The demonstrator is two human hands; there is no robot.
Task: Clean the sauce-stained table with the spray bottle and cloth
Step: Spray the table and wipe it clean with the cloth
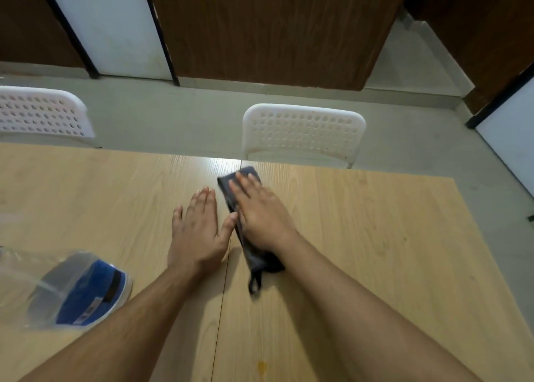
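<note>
1. The table (375, 237) is the largest thing here: a pale wood-grain top, smooth and hard, with a seam running between my two hands. I judge it slick enough for cloth to glide, so pressure has to come from my palm.
2. The spray bottle (78, 289) lies on its side near my left forearm, clear plastic with a blue label, blurred at its edges. It looks light and rigid; I would take it round the body or neck, not the label end.
3. The cloth (254, 254) is dark, folded long and narrow, lying on the table just right of the seam, a small loop trailing from its near end. It is soft and limp, so it will bunch if pinched; flat pressure suits it better.
4. My right hand (260, 217) lies flat on the cloth, fingers spread, pressing rather than gripping.
5. My left hand (196, 231) rests flat on bare wood just beside the cloth, holding nothing, its thumb at the cloth's edge.
6. A small orange sauce stain (261, 366) sits near the table's near edge, well apart from the cloth, not yet wiped.
</note>
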